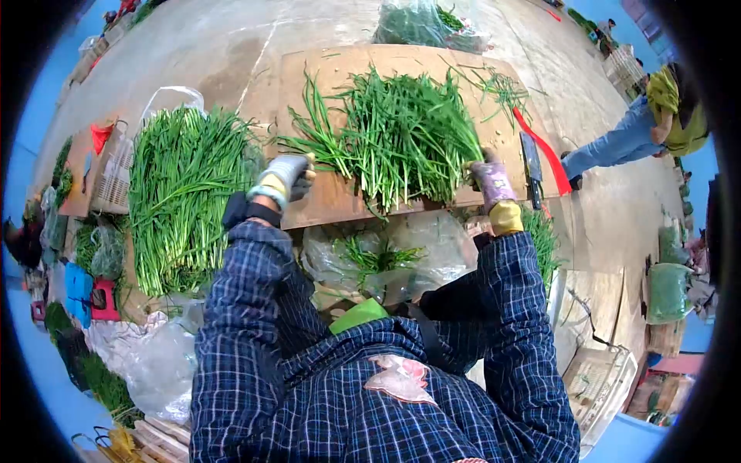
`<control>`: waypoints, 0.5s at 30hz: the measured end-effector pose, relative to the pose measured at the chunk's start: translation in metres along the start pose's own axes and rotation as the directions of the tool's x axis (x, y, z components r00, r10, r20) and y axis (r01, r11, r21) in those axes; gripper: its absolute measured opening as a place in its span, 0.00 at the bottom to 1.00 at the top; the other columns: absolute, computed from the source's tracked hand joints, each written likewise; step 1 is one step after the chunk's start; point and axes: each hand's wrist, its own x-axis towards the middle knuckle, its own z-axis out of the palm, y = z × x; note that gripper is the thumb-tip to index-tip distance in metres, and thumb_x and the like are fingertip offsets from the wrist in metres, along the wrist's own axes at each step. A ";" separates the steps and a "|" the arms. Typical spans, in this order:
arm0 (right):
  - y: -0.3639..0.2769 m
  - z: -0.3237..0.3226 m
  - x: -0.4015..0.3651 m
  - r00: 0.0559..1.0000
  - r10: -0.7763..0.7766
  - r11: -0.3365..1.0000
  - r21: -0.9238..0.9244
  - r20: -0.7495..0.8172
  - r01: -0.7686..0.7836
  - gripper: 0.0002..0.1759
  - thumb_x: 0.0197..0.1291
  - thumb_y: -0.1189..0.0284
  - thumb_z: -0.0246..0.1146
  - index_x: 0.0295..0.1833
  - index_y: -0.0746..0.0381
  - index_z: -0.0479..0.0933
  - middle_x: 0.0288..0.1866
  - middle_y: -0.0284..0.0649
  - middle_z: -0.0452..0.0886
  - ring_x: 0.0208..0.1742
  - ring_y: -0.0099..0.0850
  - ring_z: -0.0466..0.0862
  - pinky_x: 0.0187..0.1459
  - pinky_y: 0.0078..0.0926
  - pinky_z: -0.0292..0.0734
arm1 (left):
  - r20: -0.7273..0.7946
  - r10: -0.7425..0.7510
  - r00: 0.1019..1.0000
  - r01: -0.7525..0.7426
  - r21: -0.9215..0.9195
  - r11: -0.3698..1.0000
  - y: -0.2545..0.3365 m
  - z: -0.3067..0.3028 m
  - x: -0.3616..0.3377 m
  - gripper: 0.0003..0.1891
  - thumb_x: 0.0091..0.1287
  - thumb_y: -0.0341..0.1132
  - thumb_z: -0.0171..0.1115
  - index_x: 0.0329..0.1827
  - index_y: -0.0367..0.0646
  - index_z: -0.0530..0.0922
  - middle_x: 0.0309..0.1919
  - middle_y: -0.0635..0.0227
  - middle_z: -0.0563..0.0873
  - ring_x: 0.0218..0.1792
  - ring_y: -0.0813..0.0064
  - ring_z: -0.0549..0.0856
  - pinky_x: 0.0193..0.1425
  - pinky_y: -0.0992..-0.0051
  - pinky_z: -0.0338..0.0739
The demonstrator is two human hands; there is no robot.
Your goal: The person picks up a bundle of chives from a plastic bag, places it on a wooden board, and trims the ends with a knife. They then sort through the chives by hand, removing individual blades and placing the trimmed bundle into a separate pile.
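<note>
Loose green stalks (401, 131) with pale lower ends lie spread on a wooden board (309, 65). My left hand (287, 177), in a grey and yellow glove, is at the board's left front edge, fingers curled; whether anything is in them is hidden. At the right side of the stalks, my right hand (491, 179), in a purple patterned glove with a yellow cuff, has its fingers closed round the ends of some stalks. A knife (532, 162) and a red strip (544, 150) lie to its right. Left of my left hand is a large stack of green stalks (185, 193).
Clear plastic (432, 235) with a few stalks lies below the board. Another person (641, 131) stands at the right. White crates (598, 386) sit at the lower right, and a plastic bag of greens (421, 27) lies beyond the board.
</note>
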 end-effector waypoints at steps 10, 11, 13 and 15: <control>0.010 0.039 -0.015 0.992 0.098 0.636 -0.761 -0.084 -0.127 0.38 0.50 0.60 0.65 0.67 0.58 0.60 0.47 0.57 0.79 0.48 0.52 0.79 0.50 0.43 0.73 | -0.227 0.246 0.942 -0.132 0.422 0.897 -0.025 0.053 0.055 0.17 0.61 0.45 0.58 0.35 0.37 0.80 0.32 0.57 0.85 0.27 0.64 0.83 0.32 0.64 0.77; 0.003 0.038 -0.021 0.993 0.055 0.601 -0.791 -0.103 -0.116 0.39 0.50 0.59 0.66 0.66 0.58 0.61 0.47 0.57 0.79 0.48 0.52 0.79 0.49 0.43 0.73 | -0.234 0.180 0.955 -0.138 0.184 0.973 -0.033 0.046 0.070 0.12 0.62 0.41 0.57 0.30 0.41 0.78 0.22 0.64 0.80 0.18 0.72 0.76 0.22 0.69 0.72; -0.024 0.038 -0.043 0.976 -0.153 0.478 -0.876 -0.153 -0.062 0.33 0.52 0.58 0.66 0.62 0.56 0.66 0.43 0.53 0.81 0.45 0.49 0.81 0.46 0.42 0.75 | -0.151 0.105 0.983 -0.095 0.071 0.993 -0.025 0.037 0.028 0.08 0.63 0.40 0.57 0.31 0.47 0.77 0.18 0.71 0.76 0.16 0.75 0.74 0.18 0.74 0.68; -0.037 0.048 -0.052 0.969 -0.224 0.634 -0.770 -0.099 0.068 0.27 0.53 0.60 0.65 0.59 0.55 0.69 0.41 0.50 0.81 0.43 0.47 0.81 0.45 0.41 0.75 | -0.124 0.023 0.992 -0.019 0.033 0.999 -0.022 0.031 0.010 0.07 0.63 0.42 0.59 0.33 0.49 0.77 0.19 0.74 0.77 0.15 0.76 0.74 0.18 0.75 0.67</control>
